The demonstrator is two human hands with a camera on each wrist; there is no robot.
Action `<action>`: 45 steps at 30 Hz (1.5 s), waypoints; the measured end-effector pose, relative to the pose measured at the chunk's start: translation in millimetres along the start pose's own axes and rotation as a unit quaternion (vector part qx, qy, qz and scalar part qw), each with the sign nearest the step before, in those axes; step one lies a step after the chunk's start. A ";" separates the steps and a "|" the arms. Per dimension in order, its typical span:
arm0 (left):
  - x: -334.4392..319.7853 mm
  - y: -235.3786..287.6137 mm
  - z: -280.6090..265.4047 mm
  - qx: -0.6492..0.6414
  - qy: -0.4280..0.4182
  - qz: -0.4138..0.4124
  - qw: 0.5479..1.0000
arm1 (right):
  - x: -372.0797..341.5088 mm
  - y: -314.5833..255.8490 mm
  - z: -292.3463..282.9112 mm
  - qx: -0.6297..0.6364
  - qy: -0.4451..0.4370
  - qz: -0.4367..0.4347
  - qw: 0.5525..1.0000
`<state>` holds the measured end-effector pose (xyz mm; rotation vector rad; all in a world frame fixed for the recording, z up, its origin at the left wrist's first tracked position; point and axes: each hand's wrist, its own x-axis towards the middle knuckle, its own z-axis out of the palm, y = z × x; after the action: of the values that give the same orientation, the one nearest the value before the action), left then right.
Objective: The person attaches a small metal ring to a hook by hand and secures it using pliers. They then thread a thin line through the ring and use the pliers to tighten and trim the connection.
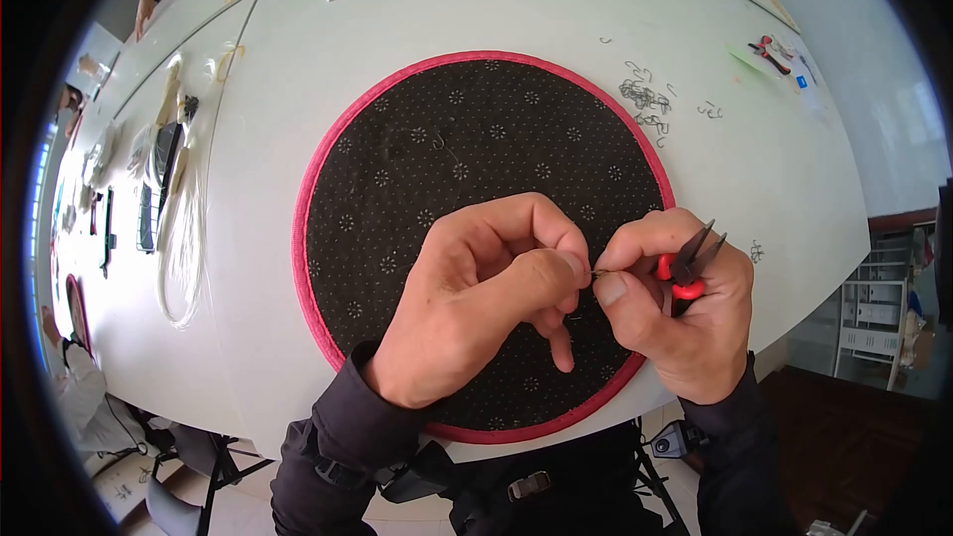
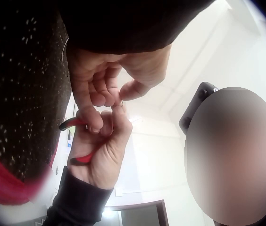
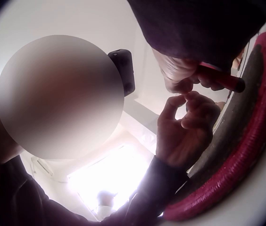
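Note:
In the head view my left hand [image 1: 447,313] and right hand [image 1: 685,342] meet over a round dark mat [image 1: 397,208] with a pink edge. Thumb and index finger of each hand pinch a small thin wire-like piece [image 1: 599,273] between them; most of it is covered by the fingertips. A pair of pliers [image 1: 688,266] with red handles is tucked in my right hand, its dark jaws apart and pointing up and away. Its red-and-black handles [image 2: 83,160] stick out of the right palm in the left wrist view. A small hook [image 1: 439,143] lies on the mat beyond my hands.
A pile of small metal hooks [image 1: 645,97] lies right of the mat, with a few more nearby. Another red-handled tool [image 1: 770,55] is at the far right. Bundles of clear line [image 1: 179,228] lie on the left of the white table [image 1: 258,337]. Other people sit at the left.

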<state>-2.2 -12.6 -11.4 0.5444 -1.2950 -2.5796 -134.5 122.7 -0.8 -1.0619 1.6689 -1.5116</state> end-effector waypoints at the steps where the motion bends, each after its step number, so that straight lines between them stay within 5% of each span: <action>1: 0.1 -1.5 -1.3 -0.016 -0.003 -0.001 1.000 | 0.0 0.0 0.0 -0.002 0.000 -0.002 1.000; 38: -6.0 3.1 7.5 0.051 0.038 0.065 0.996 | 1.6 -1.5 -2.8 -0.007 0.022 -0.003 1.000; 45: -4.3 -5.0 10.6 0.251 0.069 0.202 0.944 | 5.7 -6.8 -6.6 0.059 0.010 0.084 0.995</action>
<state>-2.8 -0.4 -8.6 0.4650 -1.8003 -1.8479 -141.9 120.7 7.2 -0.8262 1.6184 -1.4946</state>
